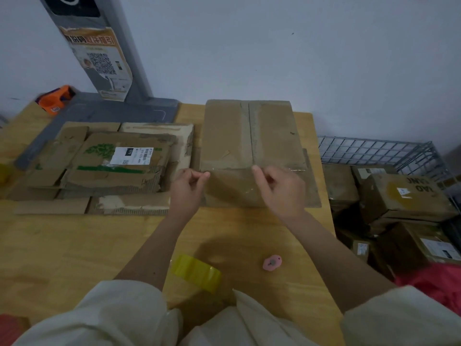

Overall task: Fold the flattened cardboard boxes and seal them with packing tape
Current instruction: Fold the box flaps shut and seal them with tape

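A folded-up brown cardboard box (249, 136) stands on the wooden table (74, 245) in front of me, its top flaps closed along a centre seam. A clear strip of tape (232, 168) runs along the box's near top edge. My left hand (188, 188) pinches the strip's left end with curled fingers. My right hand (279, 188) pinches the strip near the seam. A yellowish roll of packing tape (197, 272) lies on the table near my body. To the left lies a pile of flattened cardboard boxes (107, 166).
A small pink cutter (272, 262) lies right of the tape roll. An orange tape dispenser (56, 98) sits at the back left by a grey stand (99, 46). Right of the table, a wire basket (389, 151) holds several sealed boxes (404, 196).
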